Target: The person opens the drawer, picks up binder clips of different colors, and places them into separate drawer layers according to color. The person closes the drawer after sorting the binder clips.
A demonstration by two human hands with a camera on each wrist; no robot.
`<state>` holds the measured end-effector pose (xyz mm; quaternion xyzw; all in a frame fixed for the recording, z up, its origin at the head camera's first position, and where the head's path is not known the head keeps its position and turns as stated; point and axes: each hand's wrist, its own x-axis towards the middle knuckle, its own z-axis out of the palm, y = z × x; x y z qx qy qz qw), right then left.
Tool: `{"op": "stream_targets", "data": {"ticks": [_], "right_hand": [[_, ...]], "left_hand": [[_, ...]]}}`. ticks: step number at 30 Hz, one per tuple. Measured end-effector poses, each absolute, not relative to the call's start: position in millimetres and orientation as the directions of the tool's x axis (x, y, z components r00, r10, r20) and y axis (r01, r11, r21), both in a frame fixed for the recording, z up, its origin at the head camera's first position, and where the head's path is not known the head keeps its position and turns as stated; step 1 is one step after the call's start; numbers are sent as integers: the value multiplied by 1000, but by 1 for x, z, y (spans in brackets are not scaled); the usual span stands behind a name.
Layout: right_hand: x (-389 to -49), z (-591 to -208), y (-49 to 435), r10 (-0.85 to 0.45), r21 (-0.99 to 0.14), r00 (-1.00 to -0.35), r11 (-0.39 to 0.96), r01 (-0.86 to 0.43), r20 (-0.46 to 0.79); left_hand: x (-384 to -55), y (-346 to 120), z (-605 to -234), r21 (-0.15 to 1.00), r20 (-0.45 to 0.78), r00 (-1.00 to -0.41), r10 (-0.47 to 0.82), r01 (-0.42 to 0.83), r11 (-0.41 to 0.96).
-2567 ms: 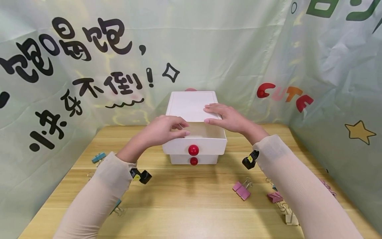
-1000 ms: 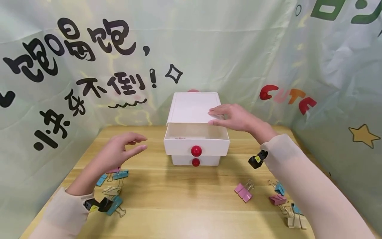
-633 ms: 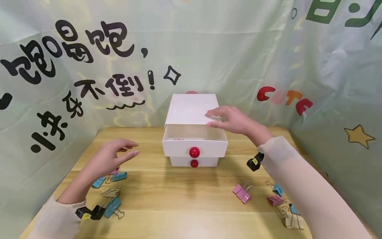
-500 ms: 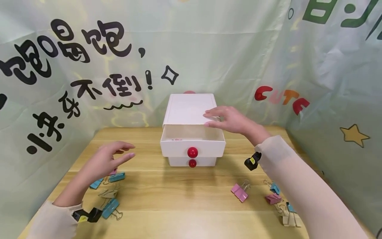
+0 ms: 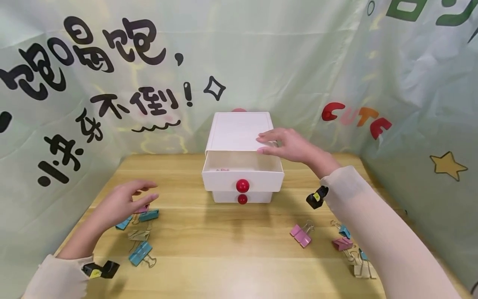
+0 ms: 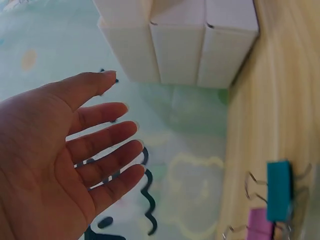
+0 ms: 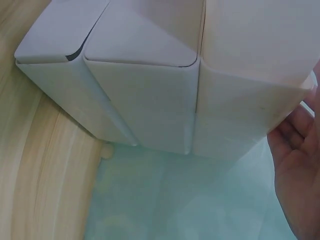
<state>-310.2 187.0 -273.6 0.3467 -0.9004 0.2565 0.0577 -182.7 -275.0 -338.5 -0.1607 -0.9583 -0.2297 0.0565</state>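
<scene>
My left hand (image 5: 117, 204) hangs with spread fingers over the left binder clips, holding nothing; the left wrist view shows its bare palm. Beneath it lie a pink binder clip (image 5: 142, 209), blue binder clips (image 5: 149, 214) and a cream one (image 5: 139, 235). At the centre back stands a white drawer box (image 5: 240, 131) with red knobs. Its top drawer (image 5: 224, 181) is pulled out, and a small pinkish thing (image 5: 223, 169) shows inside. My right hand (image 5: 289, 145) rests at the box top's right front corner, fingers over the top and thumb by the front edge.
To the right lie a single pink binder clip (image 5: 301, 236) and a group with a dark pink clip (image 5: 342, 243), a blue clip (image 5: 344, 231) and a cream clip (image 5: 364, 270), partly behind the right sleeve. A printed cloth (image 5: 291, 62) closes off the back and sides.
My left hand has moved from over the pulled-out drawer, left and down to above the left clips. A small pinkish thing has come into view in the drawer. The right hand stays at the box.
</scene>
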Motion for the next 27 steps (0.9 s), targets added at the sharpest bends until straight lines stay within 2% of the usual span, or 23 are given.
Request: {"op": "stream_targets", "data": {"ticks": [15, 27], "right_hand": [[-307, -271, 185, -567, -429, -788, 666, -610, 239], [-308, -274, 187, -592, -413, -758, 640, -648, 272]], "left_hand": [[-198, -306, -373, 310, 164, -960, 228, 270, 911], [-204, -313, -390, 225, 89, -980, 177, 193, 955]]}}
